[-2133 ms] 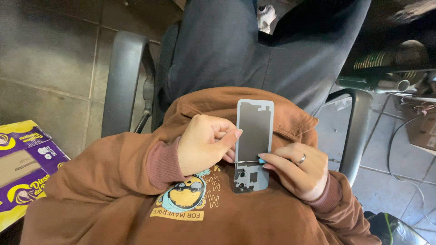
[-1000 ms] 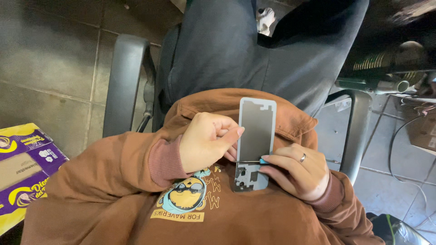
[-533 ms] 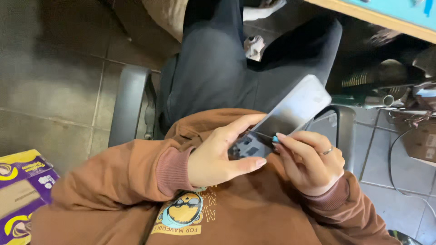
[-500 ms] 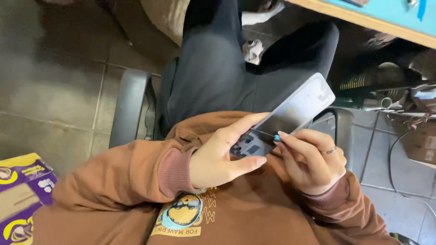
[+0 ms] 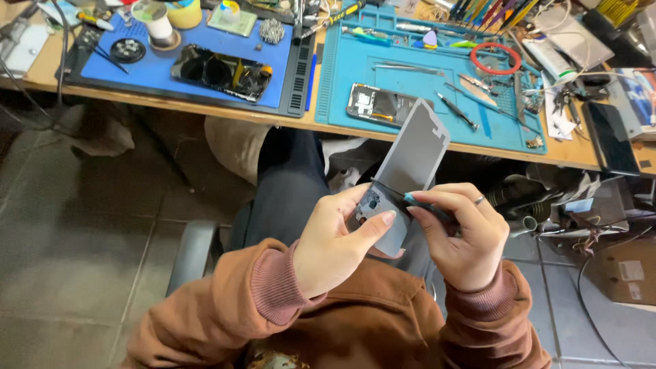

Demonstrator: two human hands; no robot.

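My left hand grips the lower end of a thin grey phone back panel, thumb laid across its cut-out part. The panel stands tilted up over my lap, its top near the bench edge. My right hand, with a ring on one finger, pinches thin dark tweezers whose tip touches the panel's lower face, close to my left fingertips. Brown sleeves cover both arms.
A wooden bench runs across the top. On it lie a teal mat with an opened phone and several hand tools, and a blue mat with another opened phone. A grey chair arm is at my left, a cardboard box at right.
The view has swung up from my lap to the bench. Both hands have lifted the panel and tilted it from upright to leaning right; my right hand now works tweezers against it.
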